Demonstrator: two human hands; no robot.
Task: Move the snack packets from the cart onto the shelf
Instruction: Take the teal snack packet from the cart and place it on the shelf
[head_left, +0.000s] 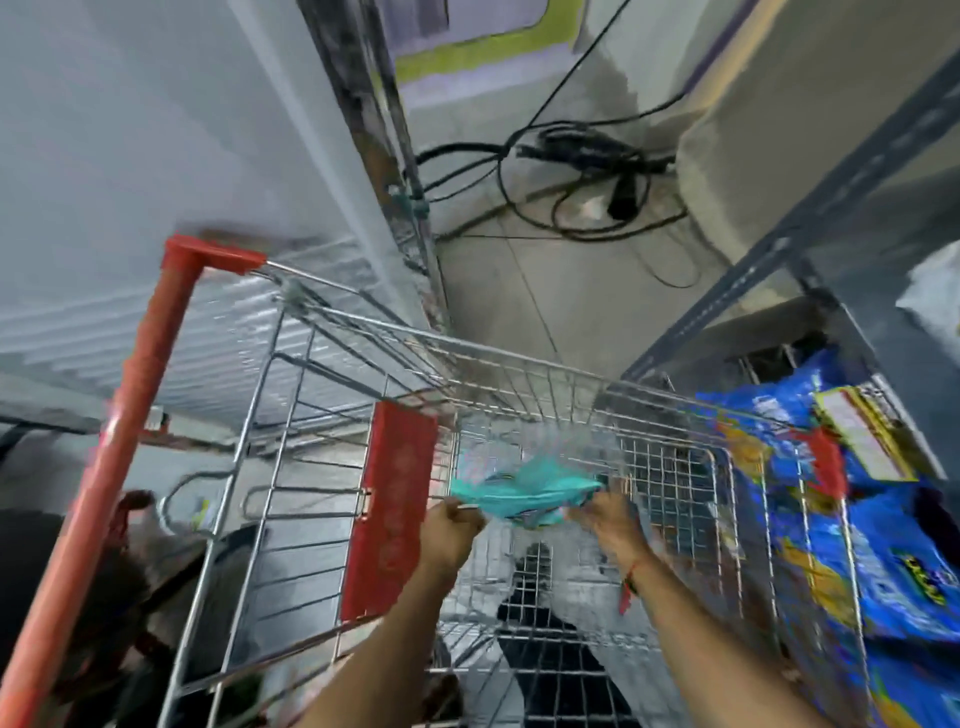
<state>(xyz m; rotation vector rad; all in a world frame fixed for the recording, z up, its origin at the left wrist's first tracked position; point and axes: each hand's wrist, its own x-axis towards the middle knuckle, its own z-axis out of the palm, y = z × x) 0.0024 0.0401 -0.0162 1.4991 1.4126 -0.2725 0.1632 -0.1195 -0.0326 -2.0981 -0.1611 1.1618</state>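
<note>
I look down into a wire shopping cart (524, 364) with a red handle (130, 415) and a red child-seat flap (392, 509). Both my hands reach inside the basket. My left hand (449, 530) pinches the left end of a teal snack packet (524, 491). My right hand (610, 525) grips its right end. The packet hangs stretched between them, above the basket's mesh floor. The picture is motion-blurred. Blue and yellow snack packets (878, 545) lie piled on a shelf just outside the cart's right side.
A dark metal shelf frame (810, 218) rises at the right, a rusty upright post (374, 135) behind the cart. Tangled black cables (587, 171) lie on the tiled floor ahead. A pale wall with a ribbed panel (156, 322) stands at the left.
</note>
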